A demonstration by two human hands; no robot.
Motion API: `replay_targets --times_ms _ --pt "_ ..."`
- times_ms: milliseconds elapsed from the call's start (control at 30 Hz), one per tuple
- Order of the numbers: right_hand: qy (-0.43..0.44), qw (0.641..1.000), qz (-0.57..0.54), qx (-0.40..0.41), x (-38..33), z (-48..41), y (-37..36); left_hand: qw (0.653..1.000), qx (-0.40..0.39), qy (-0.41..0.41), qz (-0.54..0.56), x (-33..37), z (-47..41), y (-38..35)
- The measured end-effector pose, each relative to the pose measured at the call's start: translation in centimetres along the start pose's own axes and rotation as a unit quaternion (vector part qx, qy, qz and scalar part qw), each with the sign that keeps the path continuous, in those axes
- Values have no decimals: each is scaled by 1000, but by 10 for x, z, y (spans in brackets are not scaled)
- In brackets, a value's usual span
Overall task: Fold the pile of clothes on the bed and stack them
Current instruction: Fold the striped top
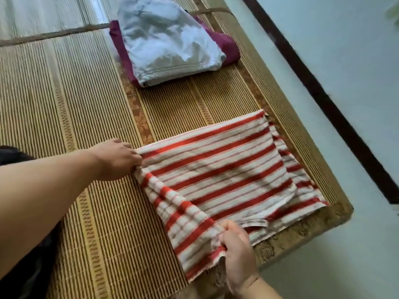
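A red and white striped garment (224, 175) lies partly folded on the woven bamboo mat (64, 104) near the bed's right corner. My left hand (116, 157) pinches its upper left edge. My right hand (237, 255) grips the lower edge, where a flap of the cloth is lifted off the mat. Farther back sits a stack of two folded clothes: a pale grey-white piece (170, 42) on top of a maroon one (226, 46).
The mat's brown patterned border (302, 234) marks the bed's right and near edges. Beyond it is a pale floor (345, 83) crossed by a dark strip (323, 100). A dark fabric edge (13, 154) shows at the far left.
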State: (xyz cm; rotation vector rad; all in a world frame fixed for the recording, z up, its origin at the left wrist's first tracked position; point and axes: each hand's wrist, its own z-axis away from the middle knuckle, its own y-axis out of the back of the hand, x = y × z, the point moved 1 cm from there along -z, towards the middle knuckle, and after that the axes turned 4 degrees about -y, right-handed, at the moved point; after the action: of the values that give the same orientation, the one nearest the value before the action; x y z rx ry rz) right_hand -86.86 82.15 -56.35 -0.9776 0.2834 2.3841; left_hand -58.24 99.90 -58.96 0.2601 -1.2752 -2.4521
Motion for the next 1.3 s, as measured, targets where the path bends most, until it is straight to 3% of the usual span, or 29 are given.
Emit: replay_targets --times_ms 133,267,367,533,600,700,800,900,1000,1067,1167,1233,1300 --pt "46 993 -9 112 -30 -12 58 978 -50 4 202 13 -16 60" --pt "93 975 -67 188 -53 -20 117 985 -92 -53 136 39 -55 127" --pt "96 958 -109 249 -66 -29 168 997 -4 -66 42 64 -101 187" --pt "44 935 -15 350 -62 -62 240 977 111 -37 178 109 -190 238" --pt "0 938 18 347 -53 -81 255 963 139 -3 230 121 -224 233" --pt "-71 958 62 270 -42 -106 268 958 101 50 263 140 -266 203" --pt "-52 946 165 275 -41 -112 271 947 76 81 302 149 -279 179" --pt "-16 922 194 336 -41 -112 275 899 109 97 413 148 -280 186" --pt "-5 915 220 339 -46 -111 274 875 142 88 454 150 -284 199" --pt "20 894 296 336 -52 -112 270 896 124 98 414 157 -291 197" --pt "155 804 472 326 -67 -123 250 965 164 124 164 165 -291 182" --pt "231 771 534 259 -81 -140 228 974 204 76 66 168 -281 165" --pt "256 772 566 136 -93 -167 206 984 172 26 41 174 -269 144"
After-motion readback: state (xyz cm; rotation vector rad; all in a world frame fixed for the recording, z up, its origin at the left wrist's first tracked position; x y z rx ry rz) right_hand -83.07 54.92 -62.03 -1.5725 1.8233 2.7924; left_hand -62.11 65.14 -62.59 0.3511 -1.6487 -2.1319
